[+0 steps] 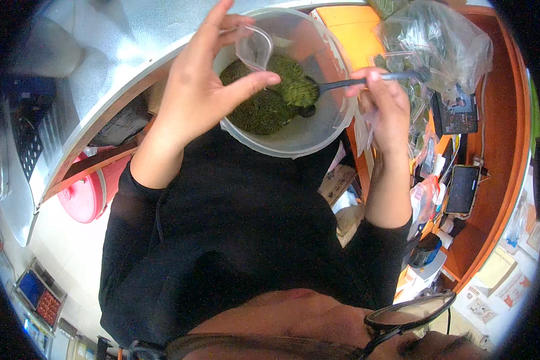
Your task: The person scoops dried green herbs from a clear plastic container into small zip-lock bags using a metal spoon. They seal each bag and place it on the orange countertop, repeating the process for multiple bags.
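Note:
A round translucent plastic tub (292, 150) holds dried green herb (263, 117) over its bottom. Above the tub's left part, my left hand (202, 81) grips a small clear zip bag (254, 47), its mouth spread wide between the fingers and thumb. From the right, my right hand (384, 96) holds the dark handle of a black plastic spoon (346, 84). The spoon's bowl is heaped with green herb and sits low inside the tub, right of the bag. What looks like more clear plastic hangs under my right palm, partly hidden by the fingers.
Right of the tub stand a yellow-orange box (348, 27) and a large clear plastic bag (436, 45) among small bags. A phone (462, 189) lies farther down the wooden shelf. A metal counter edge (112, 85) curves along the left, with a pink cooler (83, 198) below it.

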Motion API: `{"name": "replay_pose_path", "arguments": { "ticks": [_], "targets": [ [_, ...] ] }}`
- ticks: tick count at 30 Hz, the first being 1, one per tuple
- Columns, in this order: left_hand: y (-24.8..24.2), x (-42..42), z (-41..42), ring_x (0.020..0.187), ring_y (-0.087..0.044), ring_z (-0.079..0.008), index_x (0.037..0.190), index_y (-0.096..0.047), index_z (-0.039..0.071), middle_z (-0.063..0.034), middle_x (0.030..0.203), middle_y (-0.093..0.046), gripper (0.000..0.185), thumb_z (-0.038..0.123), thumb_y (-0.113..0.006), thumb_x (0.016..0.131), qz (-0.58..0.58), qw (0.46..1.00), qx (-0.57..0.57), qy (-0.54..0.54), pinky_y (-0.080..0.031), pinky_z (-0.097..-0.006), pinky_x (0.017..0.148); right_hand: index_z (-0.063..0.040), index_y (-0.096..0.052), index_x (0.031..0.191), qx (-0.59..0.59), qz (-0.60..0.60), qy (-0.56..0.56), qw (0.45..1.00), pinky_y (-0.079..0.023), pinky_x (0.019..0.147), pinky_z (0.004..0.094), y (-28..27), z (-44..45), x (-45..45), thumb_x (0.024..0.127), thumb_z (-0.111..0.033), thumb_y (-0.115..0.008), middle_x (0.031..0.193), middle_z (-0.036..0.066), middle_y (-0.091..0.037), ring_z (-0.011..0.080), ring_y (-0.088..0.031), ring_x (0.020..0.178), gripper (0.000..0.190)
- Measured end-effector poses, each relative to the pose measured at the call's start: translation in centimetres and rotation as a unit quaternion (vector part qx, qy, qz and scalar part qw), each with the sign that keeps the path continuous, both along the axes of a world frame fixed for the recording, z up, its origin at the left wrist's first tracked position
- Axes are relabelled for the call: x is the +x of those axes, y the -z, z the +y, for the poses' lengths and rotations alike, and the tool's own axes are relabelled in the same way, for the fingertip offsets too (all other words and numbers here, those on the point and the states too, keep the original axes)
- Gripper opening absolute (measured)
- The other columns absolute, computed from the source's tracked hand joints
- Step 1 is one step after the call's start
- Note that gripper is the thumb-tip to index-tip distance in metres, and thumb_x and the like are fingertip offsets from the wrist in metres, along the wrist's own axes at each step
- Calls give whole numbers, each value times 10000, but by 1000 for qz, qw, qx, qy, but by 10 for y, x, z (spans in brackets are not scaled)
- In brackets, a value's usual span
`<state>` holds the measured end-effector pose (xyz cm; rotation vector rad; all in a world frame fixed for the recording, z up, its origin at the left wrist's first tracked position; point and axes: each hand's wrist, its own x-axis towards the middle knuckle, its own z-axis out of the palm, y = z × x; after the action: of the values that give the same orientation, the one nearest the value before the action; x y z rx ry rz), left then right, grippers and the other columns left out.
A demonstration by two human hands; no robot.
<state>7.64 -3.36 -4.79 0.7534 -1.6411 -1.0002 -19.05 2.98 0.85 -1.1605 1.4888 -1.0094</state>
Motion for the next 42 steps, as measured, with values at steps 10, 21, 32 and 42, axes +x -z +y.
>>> {"name": "replay_pose_path", "arguments": {
  "ticks": [10,21,32,42],
  "targets": [
    [-1,-32,18,1105,-615,-396,1517,-277,98,-152,1203,-636,1027,303,-855,693,-237,963,-125,-31,-467,-462,997,-25,-688,987,-434,235,-32,869,-503,665,282,-1,29,35,915,-88,-622,887,118,-697,223,-670,766,116],
    [2,-30,18,1006,-660,-308,1500,-325,95,-144,1110,-659,931,227,-829,728,-211,968,-124,-43,-533,-396,871,-6,-674,1075,-266,329,-70,903,-535,774,331,8,42,35,836,109,-562,964,153,-683,309,-676,874,288],
    [-8,-45,21,828,-660,-222,1371,-512,96,-112,1044,-675,727,309,-825,750,-112,986,-121,-25,-542,-339,729,-64,-560,1191,-113,263,1,958,-506,884,428,38,32,64,837,-183,-728,1105,166,-688,350,-652,1067,409],
    [-3,-45,23,862,-655,-120,1085,-688,-26,-83,1006,-718,204,111,-666,935,59,966,196,157,-512,-253,771,5,-711,898,-211,-70,131,966,-500,739,230,36,37,44,839,-21,-752,861,44,-708,90,-632,803,77]
  ]
}}
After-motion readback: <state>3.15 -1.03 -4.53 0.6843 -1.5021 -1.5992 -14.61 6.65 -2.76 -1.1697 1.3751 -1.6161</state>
